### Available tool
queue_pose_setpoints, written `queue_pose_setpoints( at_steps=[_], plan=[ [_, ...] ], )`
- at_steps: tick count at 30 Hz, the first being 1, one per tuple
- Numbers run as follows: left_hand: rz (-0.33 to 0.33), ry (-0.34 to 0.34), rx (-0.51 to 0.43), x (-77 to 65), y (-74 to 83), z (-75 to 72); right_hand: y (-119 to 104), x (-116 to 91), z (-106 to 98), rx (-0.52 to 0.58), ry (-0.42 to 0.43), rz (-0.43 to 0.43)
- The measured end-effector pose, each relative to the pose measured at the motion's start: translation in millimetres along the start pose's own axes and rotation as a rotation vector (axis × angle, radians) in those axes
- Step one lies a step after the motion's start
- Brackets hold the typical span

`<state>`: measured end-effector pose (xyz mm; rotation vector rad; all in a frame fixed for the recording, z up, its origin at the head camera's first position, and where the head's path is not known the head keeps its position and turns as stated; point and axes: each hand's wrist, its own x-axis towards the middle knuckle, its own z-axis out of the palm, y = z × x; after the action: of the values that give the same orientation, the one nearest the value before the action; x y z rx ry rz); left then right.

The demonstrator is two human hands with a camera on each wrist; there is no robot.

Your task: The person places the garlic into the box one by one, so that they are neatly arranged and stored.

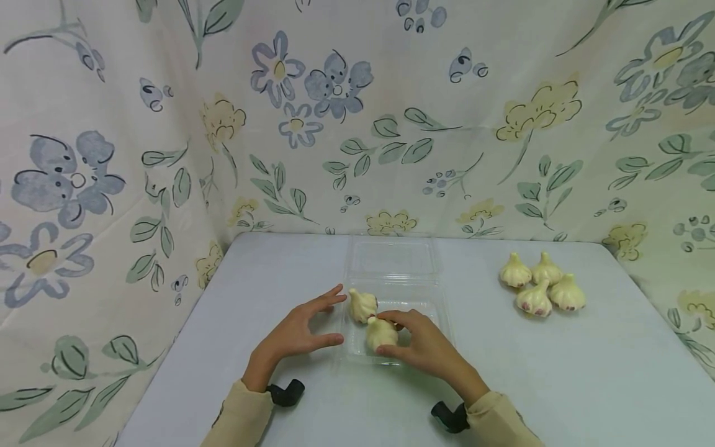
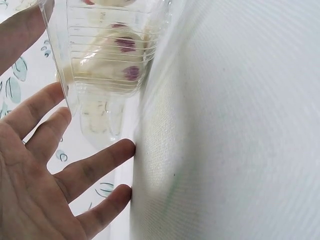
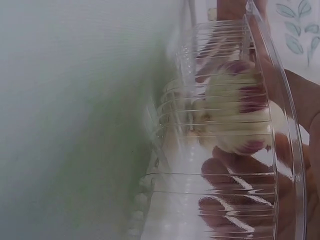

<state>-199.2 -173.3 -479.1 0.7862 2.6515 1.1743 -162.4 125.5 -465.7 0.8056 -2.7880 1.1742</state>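
- The step in hand looks like packing garlic: a bulb is being placed, or its position adjusted, inside the clear container (image 1: 445,323).
- The right hand (image 1: 421,347) is bent around the front garlic bulb (image 1: 382,335), thumb on the near side and fingers on the far side, holding it over the container's base.
- That bulb sits in the left part of the container, just in front of the rear garlic bulb (image 1: 362,305), the two close together.
- The left hand (image 1: 298,332) holds nothing; its fingers and thumb are spread wide at the container's left edge, apparently to guard or steady it.
- Through the ribbed plastic, I can't tell whether the gripped bulb bears fully on the base.
- The lid (image 1: 393,256) lies folded back, away from the hands.
- Four more bulbs (image 1: 534,299) stand grouped on the right of the white surface (image 1: 614,372).
- The next move, I judge, calls for settling the bulb and loosening the right hand's fingers without nudging its neighbour; the container's right half has room for more.
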Motion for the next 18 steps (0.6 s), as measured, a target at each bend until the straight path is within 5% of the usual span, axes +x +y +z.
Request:
queue_pose_setpoints(
  at_steps=[9,18],
  plan=[
    [0.002,0.001,-0.008,0.2,0.9,0.3,2,10,-1,0.086,-0.118,0.034],
    [0.004,-0.002,-0.001,0.1,0.9,0.2,3,15,2,0.047,-0.134,0.007]
  ],
)
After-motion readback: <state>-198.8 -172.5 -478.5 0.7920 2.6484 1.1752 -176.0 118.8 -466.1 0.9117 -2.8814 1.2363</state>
